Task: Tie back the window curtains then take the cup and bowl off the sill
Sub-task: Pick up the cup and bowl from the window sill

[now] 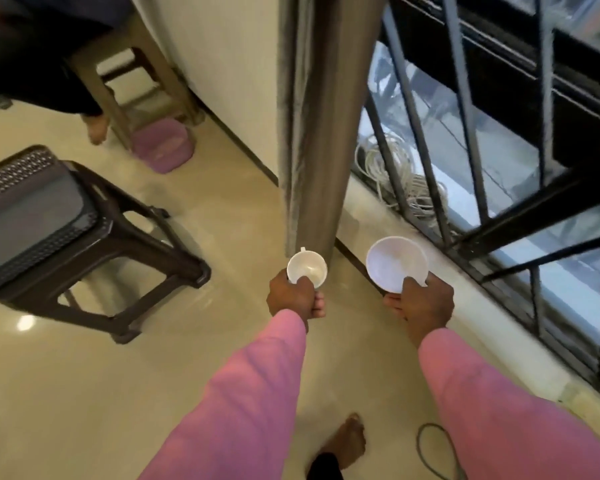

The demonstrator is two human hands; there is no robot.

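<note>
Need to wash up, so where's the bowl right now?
Head view, right of centre: the right hand holds the bowl by its near rim, beside the sill, right of the cup in the left hand.

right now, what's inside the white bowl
Nothing shows inside the bowl: its white interior looks bare. The right hand grips the near rim, and its thumb covers a small patch there.

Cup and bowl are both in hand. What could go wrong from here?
The left hand grips the cup and the right hand pinches the bowl by its rim, so either could slip onto the glossy floor. A loose cable lies by the bare foot, a likely trip.
</note>
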